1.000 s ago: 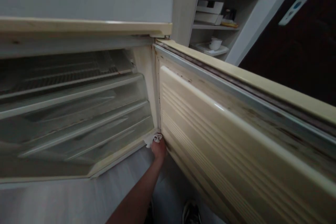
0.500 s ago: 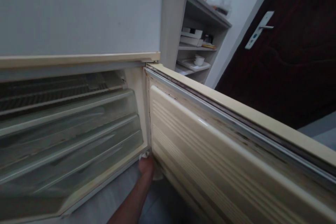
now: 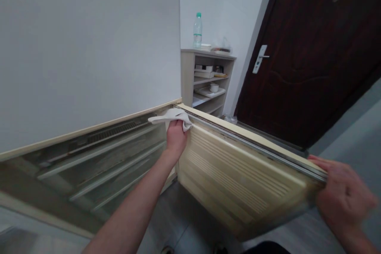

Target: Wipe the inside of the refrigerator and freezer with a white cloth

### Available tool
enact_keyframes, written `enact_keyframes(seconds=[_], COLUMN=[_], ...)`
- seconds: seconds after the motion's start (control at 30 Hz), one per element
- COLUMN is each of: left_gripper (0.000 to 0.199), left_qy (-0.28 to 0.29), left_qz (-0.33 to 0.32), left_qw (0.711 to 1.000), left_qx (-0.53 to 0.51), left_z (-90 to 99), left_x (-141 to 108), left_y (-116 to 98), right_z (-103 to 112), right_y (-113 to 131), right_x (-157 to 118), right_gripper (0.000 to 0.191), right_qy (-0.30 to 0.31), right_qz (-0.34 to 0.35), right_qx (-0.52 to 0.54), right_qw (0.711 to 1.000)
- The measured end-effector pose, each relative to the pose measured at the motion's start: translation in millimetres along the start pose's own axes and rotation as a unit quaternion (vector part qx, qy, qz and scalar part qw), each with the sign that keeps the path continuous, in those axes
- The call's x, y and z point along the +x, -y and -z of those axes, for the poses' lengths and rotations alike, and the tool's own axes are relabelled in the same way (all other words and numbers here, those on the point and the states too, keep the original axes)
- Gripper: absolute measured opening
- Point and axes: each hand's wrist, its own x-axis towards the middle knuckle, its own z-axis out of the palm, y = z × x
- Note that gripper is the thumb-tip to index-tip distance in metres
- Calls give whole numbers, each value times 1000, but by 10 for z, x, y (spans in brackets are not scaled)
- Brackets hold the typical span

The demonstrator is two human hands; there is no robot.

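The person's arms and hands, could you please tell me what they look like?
The left hand and right hand are bare, with no gloves. The left forearm shows no sleeve, watch or bracelet; the right forearm is bare too where it shows. I cannot make out whether there are rings.

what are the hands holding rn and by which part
The left hand holds a white cloth by its near, lower part. The right hand grips the open door by the top corner at its free end.
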Motion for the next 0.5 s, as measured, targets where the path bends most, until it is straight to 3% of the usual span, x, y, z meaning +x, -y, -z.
enact_keyframes(seconds=[0.07, 0.17, 0.3, 0.5], left_gripper=[36, 32, 31, 47], left_qy=[31, 84, 148, 218], left_qz=[-23, -66, -137, -238], left_qw=[999, 994, 979, 947], left_qx=[11, 16, 3, -6], left_z=[-14, -103, -335, -758], left_x=[-26, -288, -876, -1740], left_y=[-105, -328, -803, -1516], right_z=[-16, -18, 1, -2], right_y=[-55, -73, -30, -11], right_x=[-4, -23, -46, -46], right_gripper=[35, 40, 41, 39], right_qy=[4, 22, 36, 34], right_qz=[8, 5, 0, -9], right_qx=[32, 54, 69, 100], right_qw=[999, 998, 997, 994])
